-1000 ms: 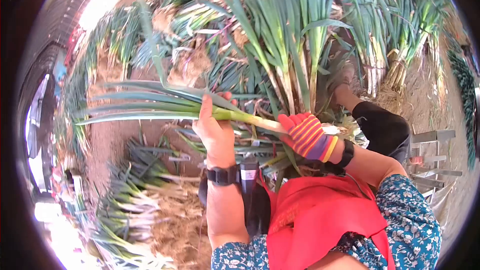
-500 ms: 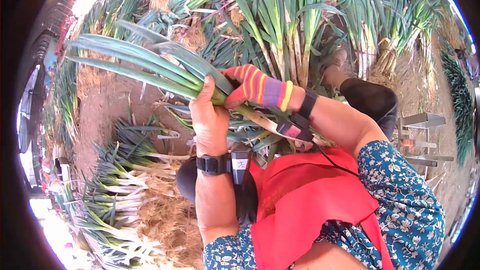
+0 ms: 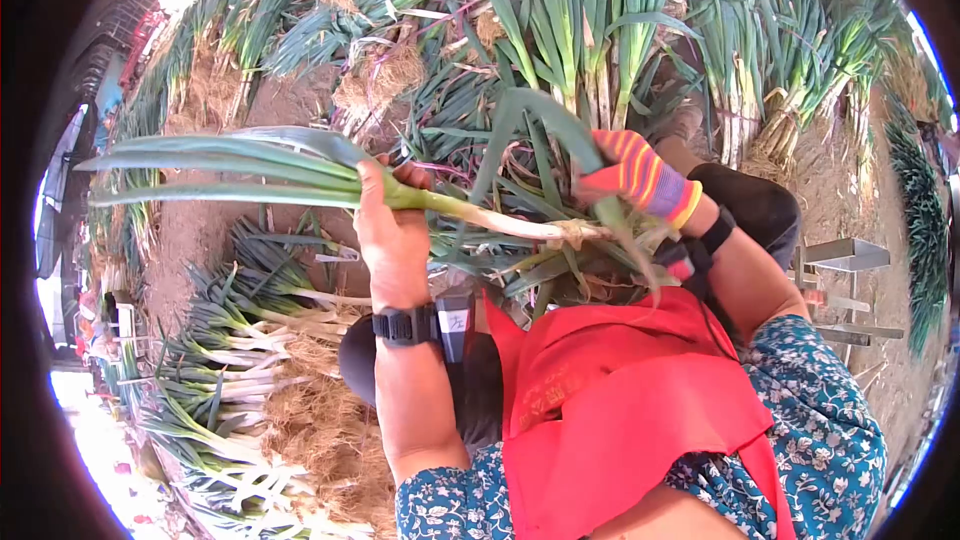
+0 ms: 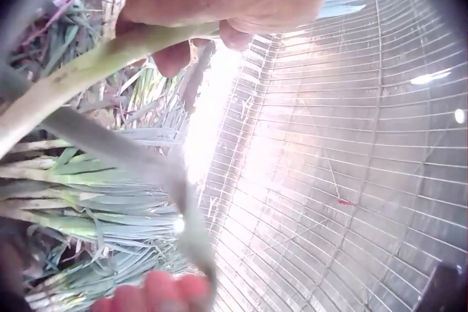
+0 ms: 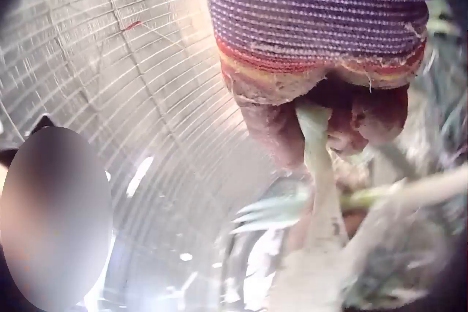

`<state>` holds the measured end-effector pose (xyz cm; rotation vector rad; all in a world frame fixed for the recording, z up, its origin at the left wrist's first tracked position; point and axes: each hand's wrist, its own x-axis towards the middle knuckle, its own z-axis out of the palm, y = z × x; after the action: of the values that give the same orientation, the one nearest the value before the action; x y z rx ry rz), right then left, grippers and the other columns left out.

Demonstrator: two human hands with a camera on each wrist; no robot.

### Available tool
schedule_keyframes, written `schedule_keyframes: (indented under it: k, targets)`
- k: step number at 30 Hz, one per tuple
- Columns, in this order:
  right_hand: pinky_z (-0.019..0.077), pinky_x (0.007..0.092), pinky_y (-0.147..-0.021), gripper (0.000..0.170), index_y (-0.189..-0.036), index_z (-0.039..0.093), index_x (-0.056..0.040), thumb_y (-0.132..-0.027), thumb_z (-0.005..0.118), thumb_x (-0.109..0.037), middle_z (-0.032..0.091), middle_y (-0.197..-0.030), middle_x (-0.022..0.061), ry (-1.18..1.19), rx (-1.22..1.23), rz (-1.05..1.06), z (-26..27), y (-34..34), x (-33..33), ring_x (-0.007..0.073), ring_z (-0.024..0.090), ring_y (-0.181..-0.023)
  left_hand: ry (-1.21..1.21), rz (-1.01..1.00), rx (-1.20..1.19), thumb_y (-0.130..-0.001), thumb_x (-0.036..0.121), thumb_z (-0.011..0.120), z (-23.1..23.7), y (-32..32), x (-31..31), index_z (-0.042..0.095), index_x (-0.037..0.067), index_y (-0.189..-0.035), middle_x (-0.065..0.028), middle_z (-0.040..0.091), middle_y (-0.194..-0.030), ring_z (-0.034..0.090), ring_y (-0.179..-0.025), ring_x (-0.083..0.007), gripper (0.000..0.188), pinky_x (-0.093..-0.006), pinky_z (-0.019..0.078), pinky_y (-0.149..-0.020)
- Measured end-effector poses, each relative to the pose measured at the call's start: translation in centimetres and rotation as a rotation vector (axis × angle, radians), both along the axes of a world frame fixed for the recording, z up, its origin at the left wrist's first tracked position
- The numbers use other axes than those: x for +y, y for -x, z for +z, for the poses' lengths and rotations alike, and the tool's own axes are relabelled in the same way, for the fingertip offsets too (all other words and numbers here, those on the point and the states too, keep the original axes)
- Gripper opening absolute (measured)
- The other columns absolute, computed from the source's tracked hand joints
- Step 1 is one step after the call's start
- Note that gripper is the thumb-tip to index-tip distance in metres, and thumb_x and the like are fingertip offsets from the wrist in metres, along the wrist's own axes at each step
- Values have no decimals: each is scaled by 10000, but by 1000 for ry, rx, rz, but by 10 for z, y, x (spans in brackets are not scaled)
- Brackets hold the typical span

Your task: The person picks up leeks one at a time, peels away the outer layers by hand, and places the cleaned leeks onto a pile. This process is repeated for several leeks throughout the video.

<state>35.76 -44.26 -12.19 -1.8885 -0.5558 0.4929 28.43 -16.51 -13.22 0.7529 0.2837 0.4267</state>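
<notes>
Leek (image 3: 505, 224) in curled left fingers (image 3: 371, 185); limp leaf (image 3: 548, 116) in curled right fingers (image 3: 608, 180) (striped glove (image 3: 655, 182))

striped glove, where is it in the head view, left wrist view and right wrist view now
Head: the striped glove, right of centre, above the red apron.
Left wrist: only its red fingertips, at the bottom edge, left of centre.
Right wrist: its purple knit fills the top, right of centre.
Shared landmark: the green leaf strip it pinches.
</notes>
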Motion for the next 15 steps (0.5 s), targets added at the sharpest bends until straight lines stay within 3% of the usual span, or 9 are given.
schedule_keyframes:
  k: [1, 2, 4, 6, 8, 11, 14, 15]
  targets:
    - [450, 317, -618, 301, -935, 573, -14, -690, 701, -133, 591, -722, 102, 194, -270, 22, -40, -20, -23, 166, 568, -676, -33, 13, -45, -886, 363, 590, 0, 2, 3, 463, 0, -1067, -100, 515, -810, 499, -746, -200, 426, -355, 432, -763]
    - [473, 376, -708, 410, -1062, 553, -7, -711, 691, -167, 628, -836, 184, 757, -195, -23, -38, -20, -28, 307, 615, -811, -37, 14, -46, -886, 363, 590, 2, 4, 3, 463, 0, -1067, -100, 515, -810, 499, -746, -200, 426, -355, 432, -763]
    - [463, 421, -808, 436, -1087, 555, -13, -748, 635, -275, 630, -905, 196, 858, -872, -141, -78, -9, -46, 330, 583, -972, 47, -37, -143, -890, 387, 575, 6, 3, 2, 460, -2, -1064, -97, 519, -810, 493, -754, -194, 441, -372, 420, -799]
    - [441, 447, -842, 430, -1096, 573, -41, -777, 617, -327, 628, -917, 178, 442, -766, -94, -52, 4, -13, 318, 558, -1022, 63, -76, -155, -887, 405, 568, 7, 1, -3, 458, 7, -1060, -92, 521, -810, 489, -762, -195, 448, -393, 404, -835]
    - [463, 437, -787, 387, -1084, 587, -47, -778, 634, -281, 624, -905, 171, 120, -903, -19, -47, 20, 21, 312, 574, -974, 72, -127, -189, -887, 421, 556, 13, -3, -14, 460, 21, -1057, -86, 522, -812, 494, -764, -201, 445, -412, 395, -863]
    - [490, 394, -705, 329, -1036, 599, -45, -770, 658, -230, 621, -894, 160, -35, -762, 73, -31, 32, 60, 306, 599, -882, 10, -149, -183, -863, 491, 552, 21, -5, -24, 473, 49, -1040, -72, 523, -812, 504, -773, -205, 483, -430, 380, -898]
    - [495, 393, -617, 269, -1007, 581, 4, -765, 655, -86, 601, -900, 173, -211, -315, 11, -28, 38, 77, 362, 600, -766, 5, -148, -166, -834, 555, 549, 27, -3, -28, 480, 61, -1023, -56, 517, -785, 506, -751, -196, 534, -418, 382, -888]
    - [492, 388, -590, 245, -984, 579, 5, -764, 650, -73, 597, -883, 169, -72, -523, 64, -23, 38, 76, 354, 600, -736, 8, -144, -157, -831, 568, 543, 26, -2, -28, 481, 59, -1018, -50, 512, -768, 501, -730, -189, 546, -406, 389, -872]
